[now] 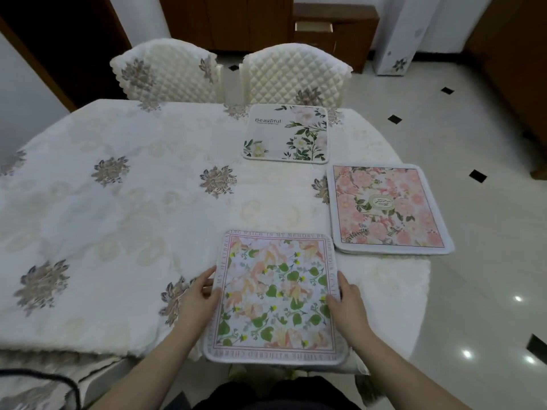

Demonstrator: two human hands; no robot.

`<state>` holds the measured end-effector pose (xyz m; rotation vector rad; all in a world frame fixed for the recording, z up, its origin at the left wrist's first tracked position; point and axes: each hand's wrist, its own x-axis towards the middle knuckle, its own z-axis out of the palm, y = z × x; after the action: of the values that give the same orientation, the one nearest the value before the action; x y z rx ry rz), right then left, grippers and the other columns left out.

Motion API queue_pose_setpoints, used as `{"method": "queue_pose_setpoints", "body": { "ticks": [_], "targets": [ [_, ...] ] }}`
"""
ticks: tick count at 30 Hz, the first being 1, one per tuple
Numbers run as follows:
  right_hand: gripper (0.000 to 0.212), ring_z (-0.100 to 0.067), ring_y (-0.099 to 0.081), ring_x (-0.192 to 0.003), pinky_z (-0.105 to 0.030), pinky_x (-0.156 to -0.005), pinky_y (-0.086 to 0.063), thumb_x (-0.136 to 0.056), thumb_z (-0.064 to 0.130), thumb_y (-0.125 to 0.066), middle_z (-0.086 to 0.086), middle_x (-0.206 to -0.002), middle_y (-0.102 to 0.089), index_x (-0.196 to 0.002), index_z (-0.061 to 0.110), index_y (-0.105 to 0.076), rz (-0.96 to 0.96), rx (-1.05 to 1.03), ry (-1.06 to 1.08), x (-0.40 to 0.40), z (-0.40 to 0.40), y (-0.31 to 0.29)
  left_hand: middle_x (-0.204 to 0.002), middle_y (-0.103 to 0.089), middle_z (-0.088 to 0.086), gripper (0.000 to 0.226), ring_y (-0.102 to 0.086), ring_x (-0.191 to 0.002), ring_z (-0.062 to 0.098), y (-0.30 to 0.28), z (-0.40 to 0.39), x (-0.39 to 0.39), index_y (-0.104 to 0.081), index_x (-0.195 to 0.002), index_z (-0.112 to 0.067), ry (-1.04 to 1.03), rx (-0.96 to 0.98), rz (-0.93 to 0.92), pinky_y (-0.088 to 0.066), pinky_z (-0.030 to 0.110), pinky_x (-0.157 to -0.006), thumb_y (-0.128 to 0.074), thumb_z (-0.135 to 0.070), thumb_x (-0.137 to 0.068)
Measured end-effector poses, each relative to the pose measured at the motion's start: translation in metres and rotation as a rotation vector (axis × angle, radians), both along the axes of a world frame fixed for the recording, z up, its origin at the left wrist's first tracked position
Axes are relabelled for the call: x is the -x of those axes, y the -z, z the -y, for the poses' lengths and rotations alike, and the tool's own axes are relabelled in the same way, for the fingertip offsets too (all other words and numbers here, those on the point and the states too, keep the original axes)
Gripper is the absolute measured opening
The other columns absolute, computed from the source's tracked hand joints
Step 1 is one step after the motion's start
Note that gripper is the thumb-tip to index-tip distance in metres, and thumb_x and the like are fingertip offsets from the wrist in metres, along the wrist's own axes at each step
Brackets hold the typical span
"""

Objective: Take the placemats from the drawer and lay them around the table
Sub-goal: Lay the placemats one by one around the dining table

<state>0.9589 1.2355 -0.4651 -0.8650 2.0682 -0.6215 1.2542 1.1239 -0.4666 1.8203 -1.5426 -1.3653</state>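
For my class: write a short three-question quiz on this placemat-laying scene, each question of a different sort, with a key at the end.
1. True or false: the left hand and right hand hold opposite side edges of the nearest placemat.
2. How many placemats lie on the table? A) two B) three C) five
3. Fill in: the word printed on the far placemat is ____.

Key
1. True; each hand is at one side edge of it.
2. B; the third is the pink floral placemat at the table's right edge.
3. Beautiful.
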Motion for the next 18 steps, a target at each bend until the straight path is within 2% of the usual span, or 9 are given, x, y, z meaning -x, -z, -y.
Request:
{"method": "queue_pose_setpoints", "body": {
  "ticks": [2,4,6,9,12,15,18],
  "targets": [
    [0.063,-0.01,-0.05,-0.082,-0.027,-0.071,-0.044,-0.099,0.02,-0.047,-0.005,-0.121,-0.038,-0.155,0.024,-0.019,-0.05,-0.047,-0.003,-0.002,0.002,0.004,-0.103,-0.07,-0.01,0.045,-0.07,-0.087,0.009,0.002,0.005,-0.001,-0.052,-0.135,-0.041,0.031,0.018,0.033,-0.06,0.044,-0.077,-0.059,-0.021,-0.095],
    [0.066,-0.007,-0.049,-0.078,-0.018,-0.061,-0.039,-0.1,0.022,-0.047,-0.004,-0.119,-0.034,-0.156,0.02,-0.012,-0.101,-0.083,-0.022,-0.006,0.003,0.006,-0.103,-0.069,-0.011,0.045,-0.069,-0.088,0.009,0.004,0.008,-0.003,-0.052,-0.137,-0.036,0.056,0.026,0.031,-0.06,0.043,-0.076,-0.058,-0.019,-0.096],
    [0.067,-0.005,-0.045,-0.076,-0.014,-0.058,-0.033,-0.101,0.022,-0.047,-0.002,-0.115,-0.029,-0.156,0.016,-0.011,-0.139,-0.11,-0.016,-0.009,0.004,0.007,-0.102,-0.069,-0.011,0.046,-0.069,-0.087,0.008,0.006,0.01,-0.006,-0.052,-0.139,-0.032,0.095,0.057,0.034,-0.06,0.041,-0.076,-0.059,-0.017,-0.096],
    [0.065,-0.015,-0.044,-0.095,-0.023,-0.076,-0.039,-0.097,0.024,-0.052,-0.007,-0.121,-0.035,-0.154,0.014,-0.022,-0.287,-0.152,-0.019,-0.011,0.005,0.004,-0.103,-0.067,-0.007,0.045,-0.065,-0.086,0.009,0.01,0.016,-0.009,-0.056,-0.136,-0.028,0.182,0.115,0.093,-0.056,0.034,-0.075,-0.061,-0.016,-0.093],
    [0.059,-0.028,-0.043,-0.112,-0.034,-0.088,-0.039,-0.095,0.025,-0.055,-0.013,-0.13,-0.041,-0.149,0.015,-0.034,-0.464,-0.143,0.007,-0.015,0.01,0.002,-0.118,-0.057,0.003,0.041,-0.055,-0.097,0.015,0.015,0.023,-0.013,-0.057,-0.134,-0.019,0.196,0.195,0.278,-0.046,0.032,-0.084,-0.06,-0.019,-0.093],
    [0.052,-0.028,-0.041,-0.119,-0.038,-0.097,-0.035,-0.096,0.02,-0.052,-0.011,-0.134,-0.044,-0.146,0.018,-0.04,-0.472,0.004,0.008,-0.023,0.025,0.001,-0.123,-0.054,0.004,0.04,-0.053,-0.107,0.02,0.019,0.031,-0.01,-0.057,-0.133,-0.019,0.228,0.308,0.357,-0.044,0.037,-0.089,-0.057,-0.016,-0.093],
    [0.049,-0.024,-0.039,-0.128,-0.038,-0.107,-0.033,-0.099,0.019,-0.048,-0.006,-0.141,-0.045,-0.148,0.019,-0.04,-0.468,0.144,-0.136,-0.028,0.051,0.003,-0.122,-0.058,0.008,0.04,-0.054,-0.11,0.026,0.022,0.045,0.007,-0.06,-0.13,-0.013,0.314,0.48,0.362,-0.044,0.04,-0.093,-0.058,-0.01,-0.09]
  ]
}}
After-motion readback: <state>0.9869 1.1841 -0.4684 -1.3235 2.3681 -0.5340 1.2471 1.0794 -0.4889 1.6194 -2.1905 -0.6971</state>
